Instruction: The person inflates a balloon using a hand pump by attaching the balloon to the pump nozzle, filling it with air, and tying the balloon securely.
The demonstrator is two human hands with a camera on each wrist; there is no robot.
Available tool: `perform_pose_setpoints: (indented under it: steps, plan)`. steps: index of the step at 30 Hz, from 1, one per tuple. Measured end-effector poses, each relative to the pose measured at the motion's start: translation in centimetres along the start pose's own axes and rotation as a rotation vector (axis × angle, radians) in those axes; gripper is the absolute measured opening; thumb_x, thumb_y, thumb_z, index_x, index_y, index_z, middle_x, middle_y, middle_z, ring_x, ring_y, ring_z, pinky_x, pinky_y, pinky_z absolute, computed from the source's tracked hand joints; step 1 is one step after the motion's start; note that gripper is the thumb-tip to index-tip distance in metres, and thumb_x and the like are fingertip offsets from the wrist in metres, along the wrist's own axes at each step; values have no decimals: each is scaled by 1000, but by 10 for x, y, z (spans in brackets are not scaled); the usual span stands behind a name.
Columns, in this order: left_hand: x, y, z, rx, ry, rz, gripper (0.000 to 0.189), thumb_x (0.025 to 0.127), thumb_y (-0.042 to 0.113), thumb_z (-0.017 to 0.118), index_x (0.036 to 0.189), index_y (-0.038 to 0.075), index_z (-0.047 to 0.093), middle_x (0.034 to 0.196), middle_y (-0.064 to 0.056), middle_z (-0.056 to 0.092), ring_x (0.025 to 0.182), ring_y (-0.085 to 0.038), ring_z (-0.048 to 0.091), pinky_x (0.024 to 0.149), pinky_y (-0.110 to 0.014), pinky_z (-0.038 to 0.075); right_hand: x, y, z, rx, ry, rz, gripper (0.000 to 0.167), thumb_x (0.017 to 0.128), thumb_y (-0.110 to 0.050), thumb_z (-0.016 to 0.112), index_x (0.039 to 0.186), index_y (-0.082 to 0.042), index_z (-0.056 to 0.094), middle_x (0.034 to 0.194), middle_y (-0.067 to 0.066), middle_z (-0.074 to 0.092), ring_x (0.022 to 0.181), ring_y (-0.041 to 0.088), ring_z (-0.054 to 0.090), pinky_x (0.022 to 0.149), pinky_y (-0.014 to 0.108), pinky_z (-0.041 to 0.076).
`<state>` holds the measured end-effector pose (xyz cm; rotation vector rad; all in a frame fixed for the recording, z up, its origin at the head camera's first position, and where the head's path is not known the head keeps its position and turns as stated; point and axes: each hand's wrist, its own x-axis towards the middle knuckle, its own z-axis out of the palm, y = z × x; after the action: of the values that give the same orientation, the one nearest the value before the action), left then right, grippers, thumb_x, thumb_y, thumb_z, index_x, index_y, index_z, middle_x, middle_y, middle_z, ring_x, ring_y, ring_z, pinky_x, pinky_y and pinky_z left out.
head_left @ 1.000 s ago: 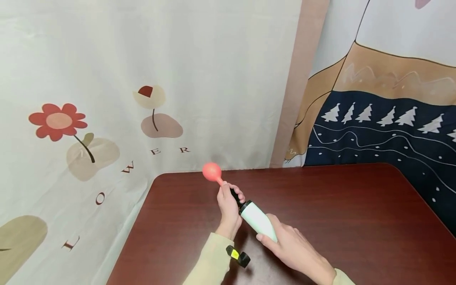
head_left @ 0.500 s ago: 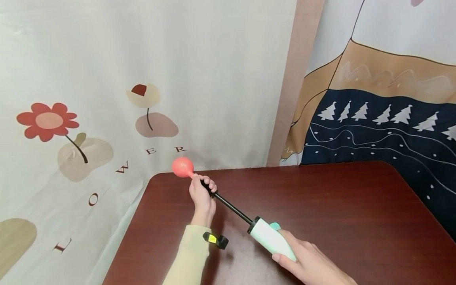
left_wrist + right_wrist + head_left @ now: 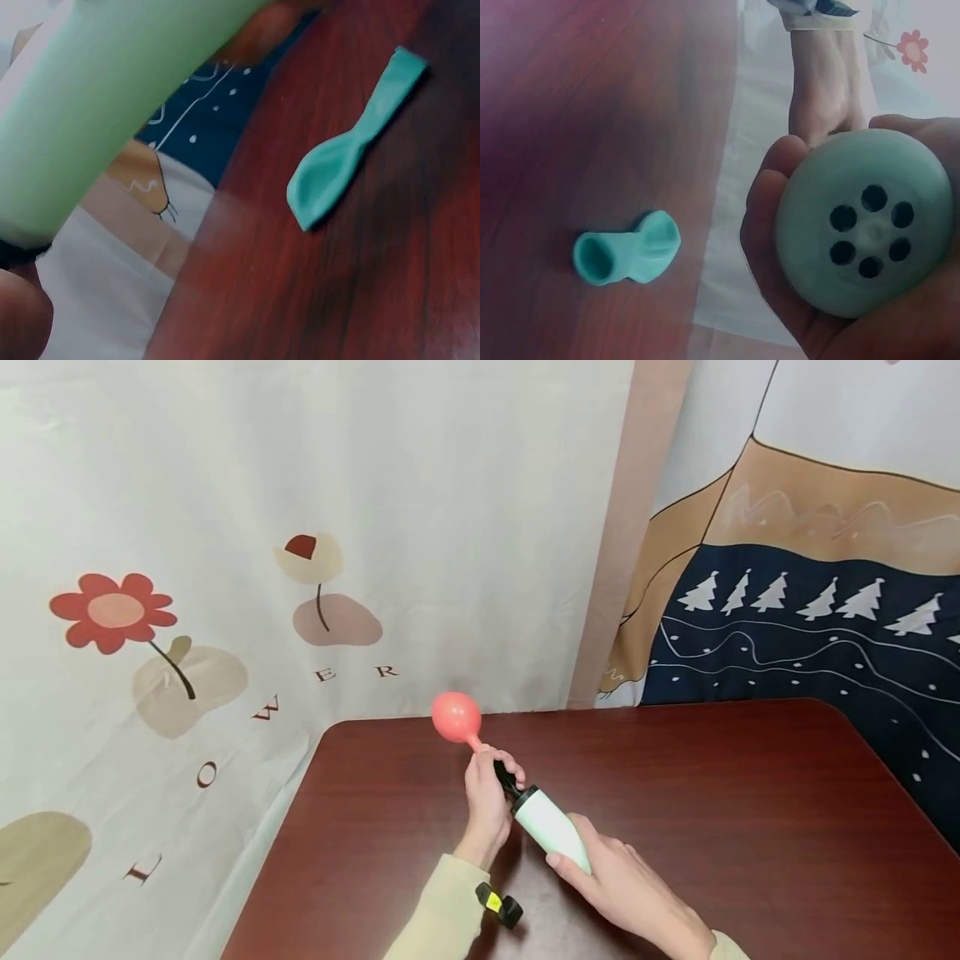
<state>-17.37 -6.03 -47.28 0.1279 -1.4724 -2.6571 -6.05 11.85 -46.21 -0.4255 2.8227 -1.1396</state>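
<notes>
A small, round, inflated coral-red balloon (image 3: pixel 456 717) points up and away from the tip of a hand balloon pump (image 3: pixel 553 828). My left hand (image 3: pixel 486 793) grips the pump's black front end together with the balloon's neck. Around the mint-green barrel, at its rear, curl the fingers of my right hand (image 3: pixel 621 881). The barrel sits close against the black front part, with almost no rod showing. In the right wrist view, the pump's rounded end (image 3: pixel 874 229) shows several dark holes. The pump is held above the table.
A flat teal balloon (image 3: pixel 330 176) lies on the dark red-brown wooden table (image 3: pixel 720 793) below the pump; the head view hides it. A printed curtain (image 3: pixel 480 527) with flowers, letters and trees hangs along the table's back and left edges.
Half a second ago the pump was drawn out, its black rod long and bare. Now my hands have come together and the barrel covers the rod. The red balloon looks slightly larger than a second ago.
</notes>
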Motion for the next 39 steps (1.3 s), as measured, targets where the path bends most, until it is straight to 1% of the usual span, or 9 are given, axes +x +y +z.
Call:
perform_pose_setpoints:
  steps: [5, 8, 10, 14, 20, 27, 30, 36, 39]
  plan:
    - [4, -1, 1, 128, -47, -5, 23, 107, 9, 36, 89, 6, 50, 78, -12, 69, 64, -19, 71, 62, -30, 61, 3, 0, 2, -3, 46, 27, 59, 98, -54, 66, 139, -14, 55, 101, -5, 65, 75, 5, 57, 64, 29, 49]
    - [8, 4, -3, 194, -125, -64, 18, 107, 7, 37, 98, 3, 52, 100, -23, 75, 82, -25, 77, 79, -41, 63, 3, 1, 2, -39, 72, 31, 58, 97, -53, 68, 138, -14, 56, 100, -5, 65, 73, 5, 55, 61, 28, 48]
    - [10, 8, -7, 177, -187, -105, 17, 109, 8, 38, 108, 0, 53, 116, -25, 72, 93, -26, 77, 86, -43, 61, 3, 1, 2, -67, 85, 24, 57, 97, -53, 68, 138, -14, 56, 99, -6, 65, 71, 5, 55, 59, 28, 46]
    - [10, 15, -11, -18, -237, -171, 19, 112, 11, 38, 122, 2, 52, 131, -21, 68, 107, -24, 72, 92, -37, 58, 4, 3, 2, -90, 93, 17, 57, 97, -52, 68, 139, -16, 55, 100, -7, 64, 71, 5, 54, 58, 28, 46]
    - [2, 16, -11, -356, -204, -227, 31, 114, 31, 35, 98, 14, 54, 110, -4, 67, 100, -19, 60, 86, -31, 46, 4, 3, 2, -31, 68, 65, 57, 96, -52, 70, 141, -20, 55, 99, -9, 64, 75, 5, 56, 64, 30, 49]
    - [-5, 17, -8, -498, -318, -212, 39, 114, 43, 25, 102, 17, 52, 106, 0, 57, 97, -17, 52, 84, -31, 44, 3, 1, -3, 96, 38, 62, 57, 97, -56, 67, 139, -20, 55, 101, -7, 65, 79, 5, 58, 67, 28, 50]
    - [-6, 14, -6, -445, -284, -167, 35, 114, 40, 29, 102, 17, 53, 103, 0, 57, 94, -16, 52, 82, -29, 44, 3, 0, -6, 171, 5, 60, 56, 99, -52, 66, 141, -17, 54, 95, -5, 63, 71, 5, 58, 61, 27, 50]
    - [-6, 3, 3, -161, -41, -20, 27, 114, 26, 34, 94, 16, 47, 81, 1, 56, 66, -11, 55, 61, -22, 48, 3, -5, -4, 156, 1, 24, 54, 99, -51, 66, 139, -16, 54, 98, -5, 64, 75, 4, 57, 62, 26, 47]
    - [-4, 3, 5, -98, 32, 21, 25, 113, 23, 34, 91, 15, 45, 72, 2, 51, 54, -8, 49, 50, -18, 43, 3, -9, 1, 113, 27, 2, 53, 99, -51, 66, 138, -17, 55, 100, -7, 65, 80, 4, 58, 66, 27, 48]
